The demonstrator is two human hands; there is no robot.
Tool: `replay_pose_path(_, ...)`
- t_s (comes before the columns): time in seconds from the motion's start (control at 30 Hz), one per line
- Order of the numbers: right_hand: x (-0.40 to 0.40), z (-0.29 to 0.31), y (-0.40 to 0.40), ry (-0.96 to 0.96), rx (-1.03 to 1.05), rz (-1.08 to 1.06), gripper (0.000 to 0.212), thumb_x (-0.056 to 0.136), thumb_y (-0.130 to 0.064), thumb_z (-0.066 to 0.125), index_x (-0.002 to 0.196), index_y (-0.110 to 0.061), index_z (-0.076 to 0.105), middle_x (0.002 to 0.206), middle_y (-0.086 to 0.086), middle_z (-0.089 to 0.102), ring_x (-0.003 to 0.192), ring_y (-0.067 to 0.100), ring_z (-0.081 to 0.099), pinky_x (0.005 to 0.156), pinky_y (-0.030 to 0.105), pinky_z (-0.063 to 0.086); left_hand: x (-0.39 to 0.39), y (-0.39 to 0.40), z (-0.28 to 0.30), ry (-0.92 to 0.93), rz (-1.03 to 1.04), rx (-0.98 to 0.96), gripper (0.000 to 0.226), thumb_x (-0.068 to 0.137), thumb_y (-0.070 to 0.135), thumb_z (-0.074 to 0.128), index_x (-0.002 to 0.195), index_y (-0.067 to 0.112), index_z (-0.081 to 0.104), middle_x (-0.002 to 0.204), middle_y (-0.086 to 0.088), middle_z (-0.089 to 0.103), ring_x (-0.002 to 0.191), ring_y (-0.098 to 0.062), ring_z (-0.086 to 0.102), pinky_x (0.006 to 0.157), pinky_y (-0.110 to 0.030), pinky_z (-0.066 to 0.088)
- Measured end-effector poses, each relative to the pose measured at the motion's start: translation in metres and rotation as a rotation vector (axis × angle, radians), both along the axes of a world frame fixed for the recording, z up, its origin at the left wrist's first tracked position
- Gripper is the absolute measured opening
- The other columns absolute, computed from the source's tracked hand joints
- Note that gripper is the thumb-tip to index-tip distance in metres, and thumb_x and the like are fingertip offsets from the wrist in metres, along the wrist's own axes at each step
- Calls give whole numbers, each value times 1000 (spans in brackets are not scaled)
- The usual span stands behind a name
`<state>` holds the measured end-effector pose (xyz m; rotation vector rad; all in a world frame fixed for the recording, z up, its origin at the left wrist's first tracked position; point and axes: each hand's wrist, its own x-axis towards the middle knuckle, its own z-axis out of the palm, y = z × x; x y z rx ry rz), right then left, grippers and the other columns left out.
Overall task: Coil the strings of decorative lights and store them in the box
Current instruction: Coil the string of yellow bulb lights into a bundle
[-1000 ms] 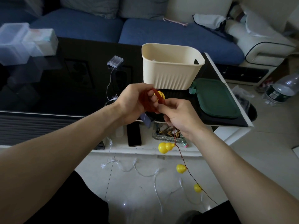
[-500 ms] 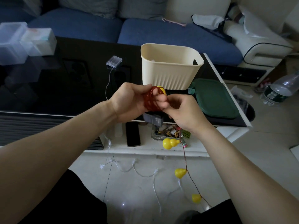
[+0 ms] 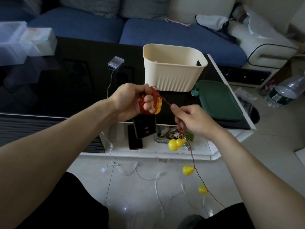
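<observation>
Coiling in progress. The left hand [image 3: 130,101] grips a coil of red wire [image 3: 148,100] wound around its curled fingers, one yellow gourd-shaped bulb [image 3: 158,104] caught against the coil. The right hand [image 3: 193,119] pinches the free run of red wire [image 3: 165,101] between thumb and forefinger, its other fingers curled. Half a second ago the two hands were pressed together at the coil; they now stand apart, and a short taut span of wire joins them — a fresh length drawn out, probably for the next turn. Below the right hand the unwound strand hangs toward the floor, carrying three more yellow bulbs [image 3: 175,143]. The cream box [image 3: 173,80] stands on the black table [image 3: 74,83] just beyond the hands. A second, clear-wired string [image 3: 145,177] lies uncoiled on the floor, its battery case [image 3: 115,62] on the table — so much of the task remains.
</observation>
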<state>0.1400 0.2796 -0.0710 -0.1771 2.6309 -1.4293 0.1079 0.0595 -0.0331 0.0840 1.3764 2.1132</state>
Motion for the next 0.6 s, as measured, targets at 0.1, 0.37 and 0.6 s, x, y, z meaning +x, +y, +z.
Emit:
replay_pose_path(0.1,-3,-6,15,-144,38,-1,60,90,-65,49,47,-25,61,67,5,71,71,20,66,84,36,50,-5,-7,4,-12,30,-9,40,103,21,30,64,18,41,47,6,24,42,-10,13,47,-22,27)
replay_pose_path(0.37,-2,-21,37,-292,141,6,44,98,-47,57,78,-10,69,51,-1,57,55,15,61,88,41,55,-17,-15,-8,-73,91,-121,33,102,25,28,74,17,42,65,-1,41,50,-12,39,47,-22,31)
replay_pose_path(0.6,5,5,7,-174,367,240,29,94,-42,67,80,-20,78,50,-8,57,46,2,42,51,18,33,-9,6,-19,-32,123,-170,26,107,20,37,99,3,54,69,-9,70,55,-15,66,50,-22,53)
